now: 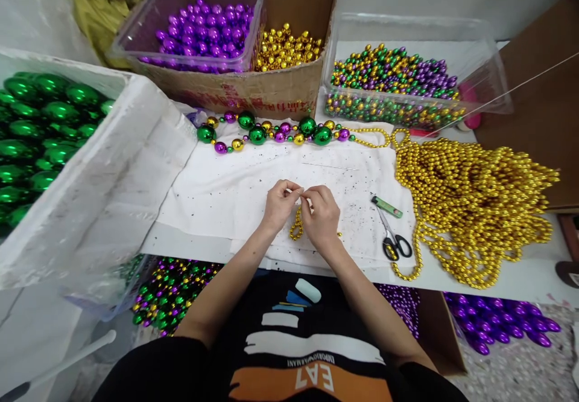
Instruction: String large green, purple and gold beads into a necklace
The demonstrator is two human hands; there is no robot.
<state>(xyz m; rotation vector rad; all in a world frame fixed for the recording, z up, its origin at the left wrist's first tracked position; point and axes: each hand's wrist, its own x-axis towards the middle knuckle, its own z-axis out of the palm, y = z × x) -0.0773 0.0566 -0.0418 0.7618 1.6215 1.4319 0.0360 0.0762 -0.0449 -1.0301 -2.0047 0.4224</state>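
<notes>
My left hand (280, 204) and my right hand (321, 213) meet over the white cloth (217, 194), thumbs and fingertips pinched close together. A short gold bead strand (296, 227) hangs or lies just below the fingertips, partly hidden by my right hand. What exactly sits in each pinch is too small to make out. Beyond the hands lies a long thin needle (330, 166). Farther back stretches a garland of green, purple and gold balls (257, 134), joined at its right end to small gold beads. Scissors (394, 242) and a green cutter (387, 206) lie to the right.
A big heap of gold bead strands (474, 203) covers the table's right side. Behind stand a clear bin of purple balls (194, 63), a cardboard box (289, 85) with gold balls and a bin of mixed beads (407, 97). A foam box (149, 118) holds green balls at left.
</notes>
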